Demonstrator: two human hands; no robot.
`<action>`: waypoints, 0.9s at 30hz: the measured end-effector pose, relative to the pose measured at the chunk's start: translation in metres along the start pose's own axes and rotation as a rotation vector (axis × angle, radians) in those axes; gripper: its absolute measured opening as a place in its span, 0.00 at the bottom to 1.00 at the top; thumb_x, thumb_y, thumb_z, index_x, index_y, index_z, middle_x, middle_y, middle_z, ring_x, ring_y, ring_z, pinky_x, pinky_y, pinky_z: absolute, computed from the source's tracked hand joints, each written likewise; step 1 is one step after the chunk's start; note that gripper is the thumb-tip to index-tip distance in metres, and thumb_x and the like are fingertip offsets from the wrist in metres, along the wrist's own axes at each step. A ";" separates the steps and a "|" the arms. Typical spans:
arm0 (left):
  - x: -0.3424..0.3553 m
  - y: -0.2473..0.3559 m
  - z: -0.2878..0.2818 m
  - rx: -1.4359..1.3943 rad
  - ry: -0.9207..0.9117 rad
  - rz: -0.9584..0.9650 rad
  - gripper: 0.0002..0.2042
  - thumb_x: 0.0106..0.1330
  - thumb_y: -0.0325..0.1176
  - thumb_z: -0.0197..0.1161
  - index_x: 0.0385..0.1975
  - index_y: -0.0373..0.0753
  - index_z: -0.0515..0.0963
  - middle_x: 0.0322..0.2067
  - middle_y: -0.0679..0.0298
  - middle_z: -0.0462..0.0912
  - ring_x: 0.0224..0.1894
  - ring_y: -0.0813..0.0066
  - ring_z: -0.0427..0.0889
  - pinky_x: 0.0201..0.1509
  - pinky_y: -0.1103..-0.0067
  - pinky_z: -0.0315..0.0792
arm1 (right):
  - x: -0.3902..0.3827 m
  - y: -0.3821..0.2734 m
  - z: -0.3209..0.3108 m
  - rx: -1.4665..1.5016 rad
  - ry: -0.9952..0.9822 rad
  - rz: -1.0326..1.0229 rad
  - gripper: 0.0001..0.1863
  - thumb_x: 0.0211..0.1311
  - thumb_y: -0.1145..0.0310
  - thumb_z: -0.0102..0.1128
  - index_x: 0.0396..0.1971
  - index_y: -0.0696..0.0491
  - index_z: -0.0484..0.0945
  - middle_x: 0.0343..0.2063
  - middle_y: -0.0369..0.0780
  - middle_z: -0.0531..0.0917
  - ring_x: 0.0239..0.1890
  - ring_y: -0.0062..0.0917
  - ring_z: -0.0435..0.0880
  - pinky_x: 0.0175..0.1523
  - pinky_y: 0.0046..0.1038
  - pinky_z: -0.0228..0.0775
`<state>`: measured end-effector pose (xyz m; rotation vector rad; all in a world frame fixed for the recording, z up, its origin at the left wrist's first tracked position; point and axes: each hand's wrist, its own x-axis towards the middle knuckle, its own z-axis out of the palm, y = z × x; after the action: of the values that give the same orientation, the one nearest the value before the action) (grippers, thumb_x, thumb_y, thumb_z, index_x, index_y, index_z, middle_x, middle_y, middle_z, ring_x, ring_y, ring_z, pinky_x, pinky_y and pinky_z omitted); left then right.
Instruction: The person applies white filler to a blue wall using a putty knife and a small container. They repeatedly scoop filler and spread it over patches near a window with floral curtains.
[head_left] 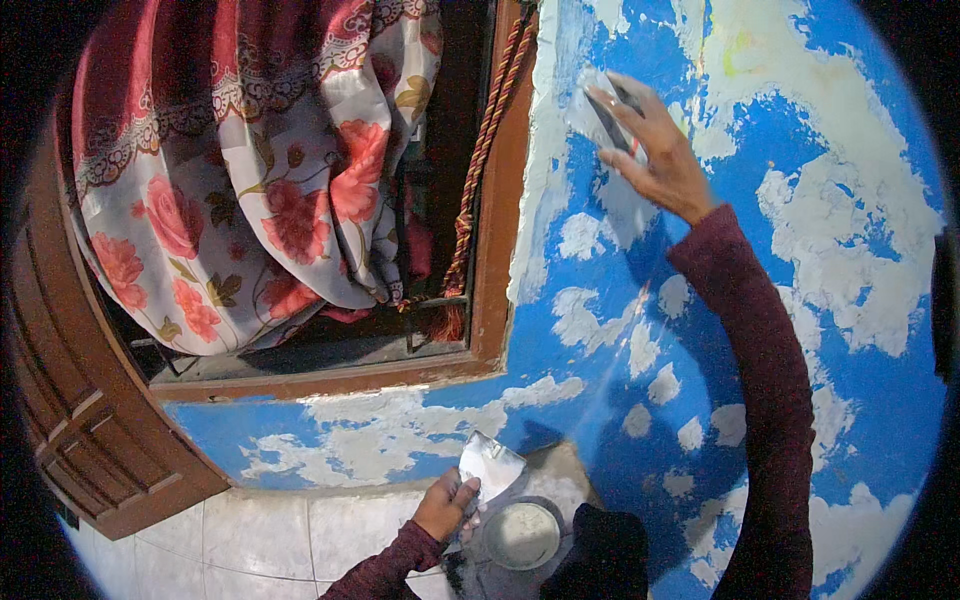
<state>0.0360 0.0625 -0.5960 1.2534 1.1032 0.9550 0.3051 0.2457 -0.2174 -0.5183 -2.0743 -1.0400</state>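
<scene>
High on the blue wall [640, 380], right of the window frame, my right hand [655, 150] grips a putty knife [592, 112]. Its wide blade, smeared with white, lies against the wall. Lower down, my left hand [443, 508] pinches a second putty knife [490, 464] by its handle end, and white paste covers part of that blade. Just below this blade stands a round container [488, 542] holding whitish paste. Pale filler patches [840, 240] are spread over much of the wall, with a whitish strip along the window frame.
A brown window frame [440, 372] borders the work area at left, hung with a floral curtain [250, 200] and a twisted tasselled cord [465, 200]. A brown panelled shutter or door [90, 420] stands open at far left. Pale floor tiles [260, 535] lie below.
</scene>
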 end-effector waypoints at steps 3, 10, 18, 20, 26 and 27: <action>0.002 -0.004 -0.002 0.077 0.001 -0.021 0.14 0.72 0.39 0.51 0.43 0.33 0.69 0.24 0.63 0.78 0.20 0.80 0.77 0.21 0.81 0.70 | 0.024 0.024 0.013 -0.088 -0.026 -0.075 0.37 0.53 0.72 0.64 0.64 0.36 0.64 0.62 0.48 0.64 0.62 0.44 0.66 0.66 0.38 0.61; 0.003 -0.005 -0.009 0.317 0.034 0.145 0.15 0.72 0.41 0.51 0.40 0.32 0.69 0.22 0.62 0.77 0.19 0.78 0.77 0.22 0.78 0.70 | 0.043 0.041 0.029 -0.207 -0.050 -0.189 0.36 0.54 0.74 0.62 0.63 0.34 0.65 0.61 0.48 0.66 0.61 0.45 0.68 0.66 0.39 0.61; 0.007 -0.003 -0.016 0.180 -0.037 -0.037 0.16 0.71 0.43 0.52 0.40 0.32 0.69 0.24 0.58 0.78 0.20 0.74 0.79 0.24 0.75 0.72 | 0.048 0.043 0.038 -0.282 -0.038 -0.250 0.33 0.55 0.74 0.61 0.62 0.36 0.67 0.59 0.50 0.67 0.59 0.47 0.68 0.65 0.40 0.61; 0.010 -0.013 -0.020 0.244 -0.034 0.020 0.16 0.71 0.43 0.52 0.40 0.32 0.69 0.25 0.56 0.79 0.21 0.72 0.80 0.25 0.74 0.73 | 0.043 0.048 0.037 -0.391 -0.041 -0.255 0.32 0.56 0.73 0.61 0.61 0.37 0.67 0.59 0.50 0.67 0.59 0.47 0.68 0.64 0.40 0.62; 0.005 -0.023 -0.025 0.240 -0.070 -0.045 0.16 0.71 0.42 0.51 0.41 0.32 0.69 0.28 0.50 0.80 0.28 0.61 0.83 0.32 0.70 0.74 | 0.024 0.057 0.033 -0.462 -0.084 -0.161 0.31 0.55 0.70 0.63 0.61 0.37 0.68 0.57 0.52 0.68 0.57 0.47 0.70 0.61 0.39 0.65; 0.004 -0.012 -0.023 0.230 -0.087 -0.064 0.16 0.71 0.43 0.51 0.41 0.32 0.69 0.28 0.49 0.80 0.29 0.60 0.83 0.33 0.70 0.74 | 0.019 0.058 0.026 -0.481 -0.104 -0.119 0.31 0.55 0.68 0.63 0.61 0.37 0.68 0.56 0.51 0.68 0.56 0.46 0.70 0.61 0.39 0.65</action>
<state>0.0138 0.0706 -0.6082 1.4228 1.2014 0.7340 0.3182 0.3009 -0.1836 -0.7025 -1.9590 -1.6279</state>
